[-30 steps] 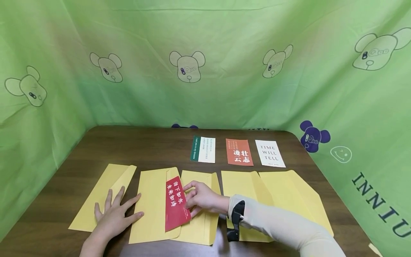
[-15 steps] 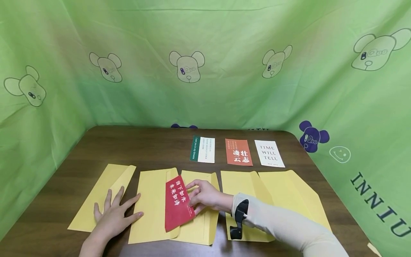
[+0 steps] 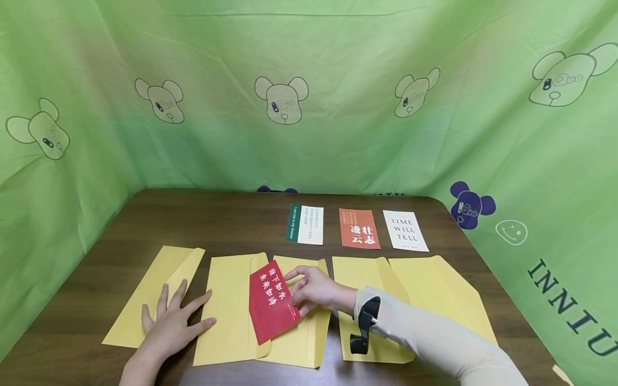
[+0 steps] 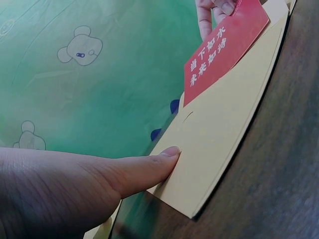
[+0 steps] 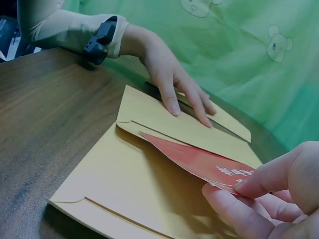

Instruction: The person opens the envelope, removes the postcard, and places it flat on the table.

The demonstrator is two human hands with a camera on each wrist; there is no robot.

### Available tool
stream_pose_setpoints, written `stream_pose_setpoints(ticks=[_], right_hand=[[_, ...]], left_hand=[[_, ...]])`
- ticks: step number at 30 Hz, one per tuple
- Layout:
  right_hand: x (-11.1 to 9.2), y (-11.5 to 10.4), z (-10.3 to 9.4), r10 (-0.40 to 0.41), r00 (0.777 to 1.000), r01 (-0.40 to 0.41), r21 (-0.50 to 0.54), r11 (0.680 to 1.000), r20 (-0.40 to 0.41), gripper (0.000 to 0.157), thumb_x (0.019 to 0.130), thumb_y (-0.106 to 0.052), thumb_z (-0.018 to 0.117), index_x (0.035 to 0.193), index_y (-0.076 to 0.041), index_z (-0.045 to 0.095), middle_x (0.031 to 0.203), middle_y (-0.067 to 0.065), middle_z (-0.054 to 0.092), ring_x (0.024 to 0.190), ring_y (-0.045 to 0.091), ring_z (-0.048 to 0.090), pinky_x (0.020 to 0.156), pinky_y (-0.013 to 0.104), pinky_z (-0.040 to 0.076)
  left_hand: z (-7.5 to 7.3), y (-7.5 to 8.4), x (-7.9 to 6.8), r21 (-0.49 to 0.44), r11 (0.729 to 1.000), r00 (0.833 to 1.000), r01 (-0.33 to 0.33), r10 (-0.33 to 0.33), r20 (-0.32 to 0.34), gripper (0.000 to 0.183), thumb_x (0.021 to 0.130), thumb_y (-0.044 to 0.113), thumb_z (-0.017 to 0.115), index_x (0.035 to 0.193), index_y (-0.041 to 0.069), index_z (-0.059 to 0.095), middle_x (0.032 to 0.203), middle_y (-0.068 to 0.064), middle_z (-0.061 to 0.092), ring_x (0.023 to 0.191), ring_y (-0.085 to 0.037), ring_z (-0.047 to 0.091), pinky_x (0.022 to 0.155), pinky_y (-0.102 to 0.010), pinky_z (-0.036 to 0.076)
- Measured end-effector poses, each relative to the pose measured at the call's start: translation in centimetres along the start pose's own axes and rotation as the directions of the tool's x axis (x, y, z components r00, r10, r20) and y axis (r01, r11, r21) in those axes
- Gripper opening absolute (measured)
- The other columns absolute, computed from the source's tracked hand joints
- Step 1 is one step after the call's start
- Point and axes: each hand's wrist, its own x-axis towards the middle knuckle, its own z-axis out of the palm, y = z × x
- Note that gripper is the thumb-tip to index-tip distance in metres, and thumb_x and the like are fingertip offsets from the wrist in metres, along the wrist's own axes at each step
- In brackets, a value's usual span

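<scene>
My right hand (image 3: 316, 289) pinches the right edge of a red card (image 3: 272, 305) with white Chinese characters. The card is tilted, its left edge at the mouth of a yellow envelope (image 3: 222, 316). Most of it overlaps that envelope's flap and the neighbouring yellow envelope (image 3: 294, 346). In the right wrist view, thumb and fingers grip the card's near end (image 5: 227, 181) while it slants over the paper. My left hand (image 3: 169, 324) spreads its fingers, thumb and index finger touching the first envelope's left edge. Its other fingers lie over the leftmost envelope (image 3: 140, 305).
Two more yellow envelopes lie at the right, one (image 3: 354, 279) partly under my forearm and the other (image 3: 434, 284) beside it. Along the back sit a green-and-white card (image 3: 309, 225), an orange card (image 3: 359, 229) and a white card (image 3: 405, 230). Green cloth (image 3: 309, 150) encloses the wooden table (image 3: 212, 214).
My right hand has drawn the red card rightward, and the card has turned so that it slants more. The left hand has stayed in place.
</scene>
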Motion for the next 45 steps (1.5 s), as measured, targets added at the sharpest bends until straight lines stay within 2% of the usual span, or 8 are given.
stream_pose_setpoints(ticks=[8,21,38,45], right_hand=[[-0.2,-0.2,-0.9,0.001,1.000,-0.001,-0.025,1.000,0.003,0.050,0.079,0.015,0.065,0.126,0.008,0.050,0.088,0.015,0.071,0.075,0.024,0.071,0.054,0.035,0.058],[-0.4,-0.4,-2.3,-0.005,0.999,0.003,-0.071,0.998,-0.037,0.050,0.080,0.015,0.066,0.127,0.007,0.051,0.085,0.014,0.070,0.070,0.023,0.070,0.054,0.036,0.058],[-0.6,-1.0,-2.3,-0.029,0.999,0.028,-0.032,0.999,-0.039,0.049,0.080,0.015,0.064,0.126,0.007,0.051,0.080,0.012,0.067,0.065,0.019,0.066,0.049,0.030,0.056],[-0.1,-1.3,-2.1,-0.043,0.998,0.041,-0.039,0.998,-0.044,0.048,0.080,0.015,0.065,0.126,0.006,0.052,0.080,0.011,0.068,0.068,0.021,0.068,0.051,0.034,0.057]], left_hand=[[0.1,0.0,0.0,-0.001,1.000,1.000,-0.006,0.006,-0.005,0.066,0.086,0.060,0.067,0.139,0.023,0.060,0.158,-0.027,0.022,0.143,-0.056,-0.001,0.096,-0.082,-0.008],[0.1,-0.1,0.0,0.003,1.000,1.000,-0.005,0.005,-0.007,0.066,0.086,0.061,0.066,0.140,0.023,0.060,0.158,-0.027,0.022,0.143,-0.055,-0.001,0.096,-0.081,-0.009],[0.1,0.0,-0.1,0.007,1.000,1.000,-0.012,0.012,-0.018,0.066,0.086,0.060,0.067,0.139,0.023,0.060,0.157,-0.027,0.023,0.142,-0.056,0.000,0.096,-0.082,-0.008],[0.1,0.0,-0.1,0.006,1.000,1.000,-0.010,0.010,-0.017,0.066,0.086,0.060,0.067,0.139,0.023,0.060,0.157,-0.027,0.023,0.143,-0.056,0.000,0.097,-0.081,-0.008]])
